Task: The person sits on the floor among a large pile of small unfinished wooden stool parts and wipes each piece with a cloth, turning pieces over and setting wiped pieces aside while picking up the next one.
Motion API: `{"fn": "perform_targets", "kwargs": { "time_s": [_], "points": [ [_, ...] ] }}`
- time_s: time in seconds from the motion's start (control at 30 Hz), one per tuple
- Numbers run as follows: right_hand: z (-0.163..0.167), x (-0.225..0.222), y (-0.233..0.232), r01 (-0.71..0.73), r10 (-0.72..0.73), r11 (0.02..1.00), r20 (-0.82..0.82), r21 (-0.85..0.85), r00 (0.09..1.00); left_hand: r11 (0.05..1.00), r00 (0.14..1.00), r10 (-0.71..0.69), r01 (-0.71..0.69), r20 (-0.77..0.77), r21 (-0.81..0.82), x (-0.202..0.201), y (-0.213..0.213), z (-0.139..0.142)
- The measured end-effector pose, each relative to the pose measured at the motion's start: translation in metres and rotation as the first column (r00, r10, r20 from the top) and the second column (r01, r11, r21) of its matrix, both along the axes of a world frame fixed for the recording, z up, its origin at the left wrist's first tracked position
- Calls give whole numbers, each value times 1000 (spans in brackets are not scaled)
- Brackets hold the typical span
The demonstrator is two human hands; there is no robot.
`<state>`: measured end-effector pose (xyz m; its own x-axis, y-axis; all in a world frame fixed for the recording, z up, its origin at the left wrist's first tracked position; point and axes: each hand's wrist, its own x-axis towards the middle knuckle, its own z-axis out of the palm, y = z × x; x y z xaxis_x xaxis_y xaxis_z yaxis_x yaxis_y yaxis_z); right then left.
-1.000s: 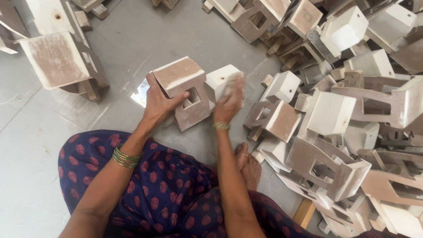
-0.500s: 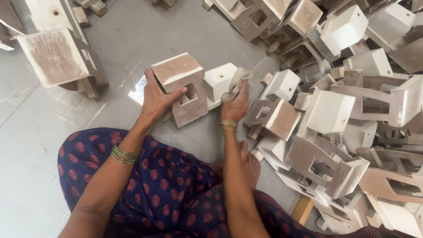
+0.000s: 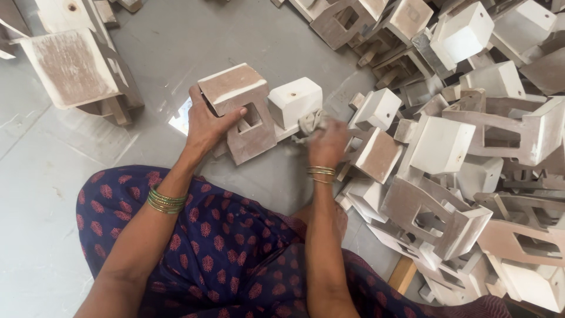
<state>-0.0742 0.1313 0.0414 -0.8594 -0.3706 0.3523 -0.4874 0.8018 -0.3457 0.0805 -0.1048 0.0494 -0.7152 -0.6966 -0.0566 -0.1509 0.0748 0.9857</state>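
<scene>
From the head camera, the left hand (image 3: pixel 207 125) grips a wooden stand (image 3: pixel 244 112), fingers curled over its flat top and thumb at a square hole. The stand is chalky white with brown patches and rests on the floor (image 3: pixel 176 41) by the knees. The right hand (image 3: pixel 327 141) is closed on a grey rag (image 3: pixel 310 122), just beside the stand. The floor is smooth and grey. A pile of white stands (image 3: pixel 465 141) lies past the right fingers.

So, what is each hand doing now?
Left hand: closed on the wooden block.
Right hand: closed on a cloth.
</scene>
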Motion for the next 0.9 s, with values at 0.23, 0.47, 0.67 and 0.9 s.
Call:
{"fn": "perform_targets", "kwargs": {
  "time_s": [0.23, 0.47, 0.67, 0.9],
  "points": [
    [-37, 35, -5, -87, 46, 975, 201, 203, 979, 977, 995, -82, 69, -59, -200, -1, 10, 5],
    [-41, -26, 38, -53, 75, 989, 160, -139, 984, 989, 998, -66, 65, -3, -129, 0, 9, 3],
    [-67, 9, 6, -197, 214, 972, 132, -127, 968, 973, 978, -141, 108, -155, -205, -2, 10, -1],
    [26, 10, 13, 49, 195, 826, 367, -561, 909, 787, 951, -270, 129, -150, -603, -6, 23, -6]
  ]
}}
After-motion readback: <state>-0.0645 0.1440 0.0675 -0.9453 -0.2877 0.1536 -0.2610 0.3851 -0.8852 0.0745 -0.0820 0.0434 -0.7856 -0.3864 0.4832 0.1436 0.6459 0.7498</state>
